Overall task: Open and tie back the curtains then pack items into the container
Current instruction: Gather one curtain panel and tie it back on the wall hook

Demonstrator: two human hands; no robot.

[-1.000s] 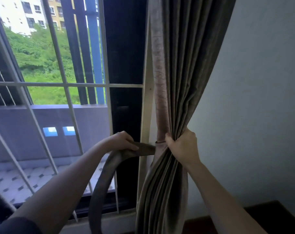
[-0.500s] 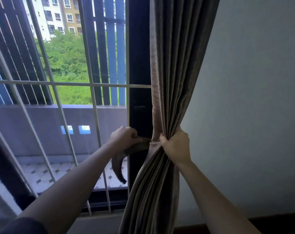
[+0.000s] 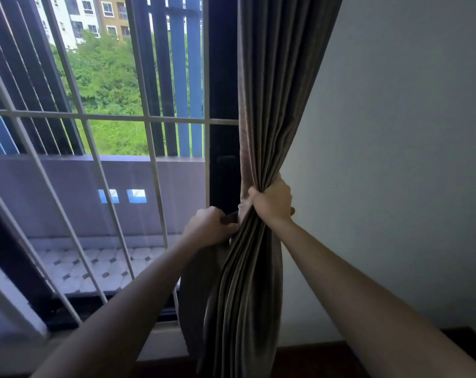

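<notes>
A grey-brown curtain [image 3: 275, 91] hangs gathered at the right side of the window, against the wall. My right hand [image 3: 272, 203] grips the bunched curtain at its waist. My left hand [image 3: 208, 227] is closed on the dark fabric tie-back strap [image 3: 231, 218], pressed against the curtain's left edge just below my right hand. The strap's loose length hangs down behind my left forearm, next to the curtain folds [image 3: 239, 296].
White window grille bars [image 3: 149, 121] and a dark window frame [image 3: 221, 105] stand to the left, with a tiled balcony beyond. A plain wall [image 3: 394, 159] fills the right. A dark wooden surface [image 3: 313, 358] lies at the bottom right.
My left hand has pulled the strap in from the left until it rests against the curtain. My right hand keeps its grip on the gathered curtain. The view has shifted left.
</notes>
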